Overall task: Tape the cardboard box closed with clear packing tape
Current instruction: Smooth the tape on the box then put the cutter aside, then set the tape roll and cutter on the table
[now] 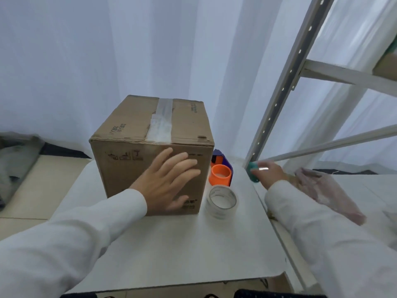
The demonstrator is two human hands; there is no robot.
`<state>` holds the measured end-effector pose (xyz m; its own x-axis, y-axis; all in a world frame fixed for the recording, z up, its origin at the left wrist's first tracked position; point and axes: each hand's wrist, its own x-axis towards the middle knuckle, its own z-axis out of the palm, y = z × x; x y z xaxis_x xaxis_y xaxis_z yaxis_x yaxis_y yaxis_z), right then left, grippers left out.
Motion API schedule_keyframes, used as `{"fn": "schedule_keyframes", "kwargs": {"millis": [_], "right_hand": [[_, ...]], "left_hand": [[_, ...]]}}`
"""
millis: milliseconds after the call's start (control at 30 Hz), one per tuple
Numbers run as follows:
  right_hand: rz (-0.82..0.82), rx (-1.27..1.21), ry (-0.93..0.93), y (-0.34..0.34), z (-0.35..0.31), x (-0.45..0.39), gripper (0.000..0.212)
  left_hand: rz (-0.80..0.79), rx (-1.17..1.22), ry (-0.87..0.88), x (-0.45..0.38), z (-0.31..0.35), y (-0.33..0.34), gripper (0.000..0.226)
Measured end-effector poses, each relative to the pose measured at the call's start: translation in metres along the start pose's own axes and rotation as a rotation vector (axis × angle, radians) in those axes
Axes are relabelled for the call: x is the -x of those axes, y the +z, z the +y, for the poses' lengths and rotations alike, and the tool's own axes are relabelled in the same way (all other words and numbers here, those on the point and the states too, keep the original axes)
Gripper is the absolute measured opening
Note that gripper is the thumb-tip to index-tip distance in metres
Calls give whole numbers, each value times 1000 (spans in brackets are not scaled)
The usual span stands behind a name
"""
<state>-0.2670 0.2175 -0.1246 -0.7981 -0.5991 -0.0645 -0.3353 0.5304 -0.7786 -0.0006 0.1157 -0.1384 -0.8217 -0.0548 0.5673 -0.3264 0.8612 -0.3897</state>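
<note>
A brown cardboard box (137, 134) stands on a small white table (171, 250), flaps shut, with a strip of clear tape along its top seam. My left hand (169, 181) lies flat and open against the box's near side. A roll of clear packing tape (221, 201) sits on the table just right of the box. My right hand (269, 174) is out at the table's right edge, fingers closed around a small teal object (253, 171) with a metal part showing.
An orange and purple tape dispenser (221, 171) stands behind the clear roll, next to the box. A grey metal shelf upright (285, 89) rises at the right. A crumpled plastic bag (328, 192) lies beside my right sleeve. White curtains hang behind.
</note>
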Motion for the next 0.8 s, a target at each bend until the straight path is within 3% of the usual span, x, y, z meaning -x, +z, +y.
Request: {"fn": "schedule_keyframes", "kwargs": {"millis": [100, 200, 367, 467, 567, 667, 800], "right_hand": [[-188, 273, 129, -1, 52, 4, 11], [-305, 291, 185, 6, 71, 6, 15], [-423, 319, 186, 16, 85, 1, 11], [-333, 573, -15, 17, 82, 0, 33], [-128, 550, -386, 18, 68, 5, 37], [-337, 716, -727, 31, 62, 14, 54], [-409, 790, -817, 58, 67, 22, 40]], "left_hand": [[-148, 152, 275, -13, 31, 12, 38], [-355, 235, 457, -22, 57, 32, 18], [-471, 313, 531, -22, 76, 56, 31], [-463, 339, 481, -20, 71, 66, 36], [-471, 312, 426, -15, 57, 73, 35], [-522, 279, 420, -11, 46, 71, 28], [-537, 313, 390, -9, 41, 64, 26]]}}
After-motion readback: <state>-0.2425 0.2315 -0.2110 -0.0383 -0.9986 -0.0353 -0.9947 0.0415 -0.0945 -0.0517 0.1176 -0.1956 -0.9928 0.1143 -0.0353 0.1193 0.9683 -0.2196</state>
